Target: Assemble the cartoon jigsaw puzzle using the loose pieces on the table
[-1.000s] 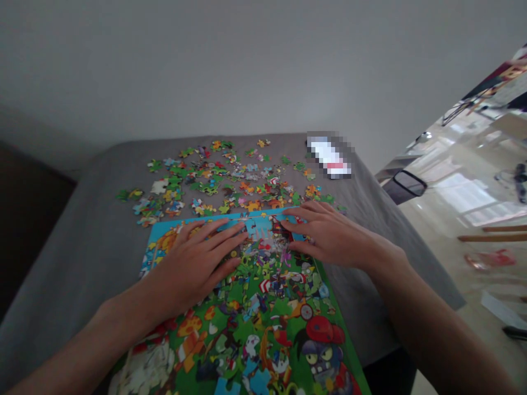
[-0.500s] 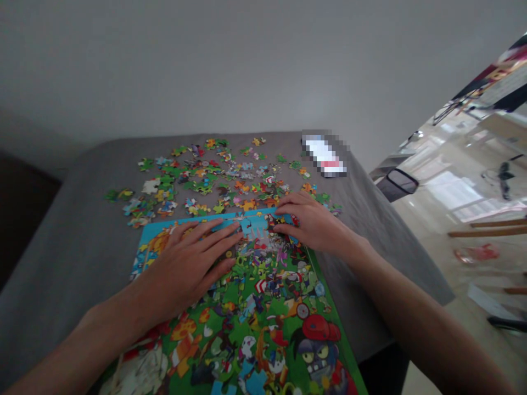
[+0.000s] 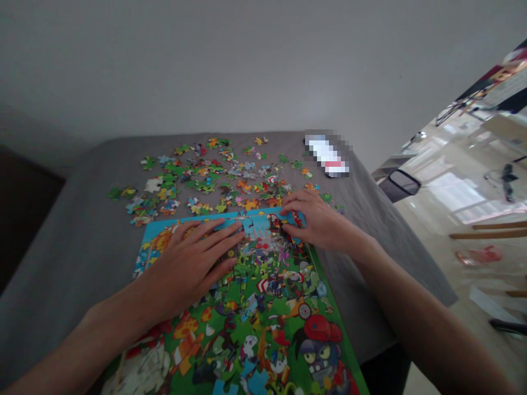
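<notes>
A colourful, mostly assembled jigsaw puzzle (image 3: pixel 263 318) lies on the grey table (image 3: pixel 74 247) in front of me. My left hand (image 3: pixel 193 263) rests flat on its upper left part, fingers stretched out toward the blue top edge. My right hand (image 3: pixel 317 222) sits at the puzzle's top right corner with fingers curled and pressed down on the pieces there. I cannot make out any single piece between its fingertips. Several loose puzzle pieces (image 3: pixel 214 175) are scattered on the table beyond the puzzle.
A blurred-out flat object (image 3: pixel 328 153) lies at the table's far right corner. A plain wall rises behind the table. To the right, the floor shows a dark seat (image 3: pixel 399 184) and some furniture.
My right hand has drawn in from flat and stretched to curled at the puzzle's top right corner. My left hand has stayed flat in place.
</notes>
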The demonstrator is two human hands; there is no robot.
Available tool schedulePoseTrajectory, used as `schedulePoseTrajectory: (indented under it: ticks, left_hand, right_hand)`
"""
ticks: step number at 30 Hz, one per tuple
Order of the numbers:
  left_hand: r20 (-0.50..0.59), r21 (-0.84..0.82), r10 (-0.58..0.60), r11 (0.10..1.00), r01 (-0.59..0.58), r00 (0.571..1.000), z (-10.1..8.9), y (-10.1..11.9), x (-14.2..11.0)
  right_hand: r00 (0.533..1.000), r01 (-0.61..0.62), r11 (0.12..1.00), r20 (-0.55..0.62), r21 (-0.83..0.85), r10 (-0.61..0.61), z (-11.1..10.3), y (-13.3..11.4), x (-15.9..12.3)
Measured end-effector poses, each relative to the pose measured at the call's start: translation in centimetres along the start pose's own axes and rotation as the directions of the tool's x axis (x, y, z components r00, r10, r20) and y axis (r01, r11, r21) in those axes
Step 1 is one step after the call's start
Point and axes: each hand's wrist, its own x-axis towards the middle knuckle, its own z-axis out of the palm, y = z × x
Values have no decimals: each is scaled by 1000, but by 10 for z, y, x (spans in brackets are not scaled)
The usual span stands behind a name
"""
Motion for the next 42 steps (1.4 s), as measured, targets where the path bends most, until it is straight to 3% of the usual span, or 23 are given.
schedulePoseTrajectory:
  ticks: [9, 14, 18, 27, 33, 37, 42]
  left_hand:
    - [-5, -2, 12, 1000, -13, 1000, 2, -2, -1]
    - [-15, -15, 9, 1000, -9, 1000, 3, -3, -2]
    - [-18, -19, 11, 1000, -11, 1000, 4, -3, 0]
    - [-7, -32, 1, 1000, -1, 1000, 3, -3, 0]
    - [-5, -37, -16, 999, 16, 1000, 5, -4, -1]
    - [-10, -31, -9, 999, 9, 1000, 5, -4, -1]
    - [-14, -34, 2, 999, -2, 1000, 5, -4, 0]
  right_hand:
    - [999, 38, 999, 21, 27, -38, 5, 8, -1]
    - [998, 65, 995, -11, 76, -65, -8, 8, -2]
    - [992, 115, 987, 35, 111, -120, -15, 8, -4]
    - [1000, 0, 997, 27, 74, -2, -3, 18, 3]
    - [1000, 3, 993, -2, 114, -3, -20, 22, -2]
    - [992, 40, 990, 110, 137, -55, -34, 21, -11]
    - [961, 39, 993, 267, 109, -67, -33, 17, -14]
